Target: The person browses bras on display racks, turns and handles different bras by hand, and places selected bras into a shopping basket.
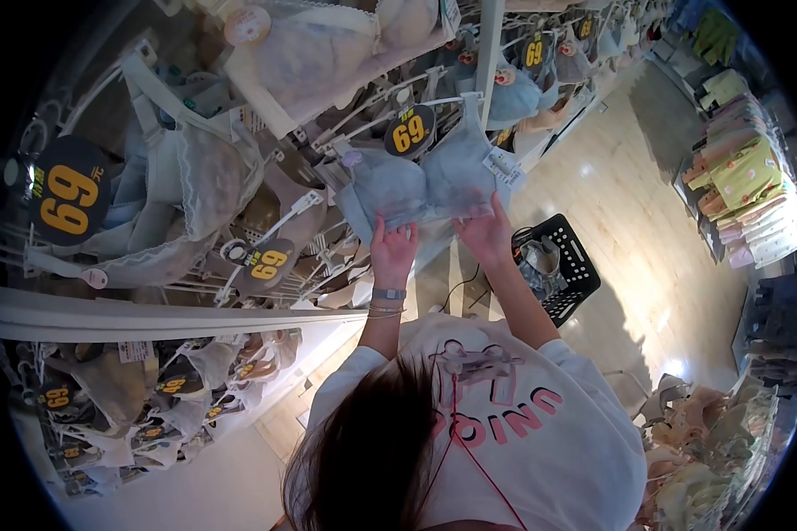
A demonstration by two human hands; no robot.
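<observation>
A pale blue bra (pixel 429 181) is spread out in front of me, below the upper rack, with a white tag (pixel 502 165) at its right side. My left hand (pixel 394 250), with a watch or band and thin bracelets at the wrist, is closed on the lower edge of the left cup. The lower edge of the right cup is in my right hand (pixel 487 234), also closed. Parts of the fingers are hidden by the fabric. A round dark price sign (pixel 410 131) reading 69 overlaps the bra's top edge.
Racks of bras (pixel 177 177) with 69 signs stand at the left and above. A black basket (pixel 578 265) holding garments stands on the floor to the right. Folded clothing (pixel 744 181) lies along the right side, and more bras (pixel 708 442) fill the lower right.
</observation>
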